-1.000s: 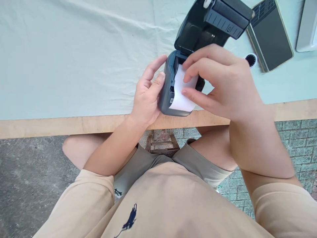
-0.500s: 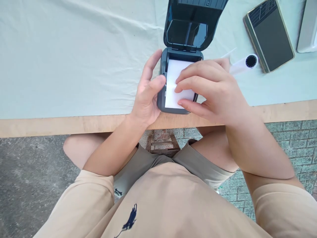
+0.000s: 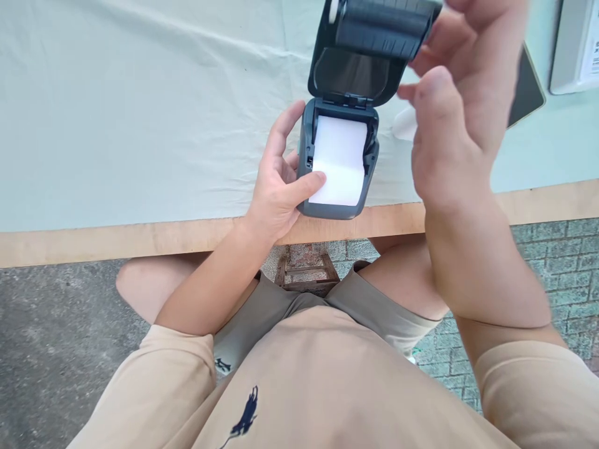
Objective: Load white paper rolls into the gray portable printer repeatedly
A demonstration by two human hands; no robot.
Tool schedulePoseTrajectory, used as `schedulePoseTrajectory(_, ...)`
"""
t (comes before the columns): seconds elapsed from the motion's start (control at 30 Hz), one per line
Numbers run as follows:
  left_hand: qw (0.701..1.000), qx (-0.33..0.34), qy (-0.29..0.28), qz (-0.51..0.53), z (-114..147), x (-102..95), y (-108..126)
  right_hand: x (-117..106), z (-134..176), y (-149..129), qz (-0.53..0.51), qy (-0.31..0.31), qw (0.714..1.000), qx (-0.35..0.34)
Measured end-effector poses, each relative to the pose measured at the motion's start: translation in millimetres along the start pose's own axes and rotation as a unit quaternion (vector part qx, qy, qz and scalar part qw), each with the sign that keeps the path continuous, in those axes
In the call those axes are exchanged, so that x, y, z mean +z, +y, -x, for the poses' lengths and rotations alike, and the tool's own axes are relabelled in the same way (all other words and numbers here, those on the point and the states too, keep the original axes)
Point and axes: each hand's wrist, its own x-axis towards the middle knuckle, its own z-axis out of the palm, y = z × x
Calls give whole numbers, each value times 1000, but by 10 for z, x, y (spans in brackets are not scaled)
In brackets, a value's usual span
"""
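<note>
A small dark portable printer point(image 3: 337, 213) sits at the table's front edge, its lid point(image 3: 353, 72) swung up. White paper point(image 3: 341, 146), seemingly a roll, lies in its compartment. My left hand point(image 3: 276, 181) grips the body from the left, with the thumb resting on the paper and the fingers partly hidden behind the body. Beside the lid's right edge is my right hand point(image 3: 463, 112), fingers apart. Some of its fingertips reach the lid's edge or pass behind it; whether they touch it I cannot tell.
A pale cloth point(image 3: 140, 125) covers the table, which has a bare wooden front edge point(image 3: 93, 243). Behind my right hand, a dark-screened phone point(image 3: 526, 90) and a white object point(image 3: 405, 125) are partly hidden. A pale, flat-looking object point(image 3: 573, 50) lies at the far right.
My right hand has left the paper and moved up and right to the lid. My left thumb has shifted from the printer's rim onto the paper. The lid has tilted slightly.
</note>
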Motion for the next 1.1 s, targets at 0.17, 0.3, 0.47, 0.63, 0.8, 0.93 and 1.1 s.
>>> schedulePoseTrajectory(0.17,1000,-9,9,-12,2,-10,22,58,-10,100,-55,2,998,33)
schedulePoseTrajectory(0.3,1000,-16,-1,5,2,-15,44,172,-82,57,-161,11,979,125)
schedulePoseTrajectory(0.47,998,27,-21,55,-18,-13,-10,226,-116,-11,-229,-1,961,156)
schedulePoseTrajectory(0.63,994,56,-52,81,-45,5,-29,220,-118,-36,-219,28,964,149)
schedulePoseTrajectory(0.8,997,24,18,68,-48,21,29,191,-110,-21,-232,6,959,161)
schedulePoseTrajectory(0.93,998,-28,40,30,-66,13,36,122,-102,3,-279,-75,948,134)
schedulePoseTrajectory(1.1,997,-67,32,33,-53,68,70,103,-113,-42,-290,-100,948,82)
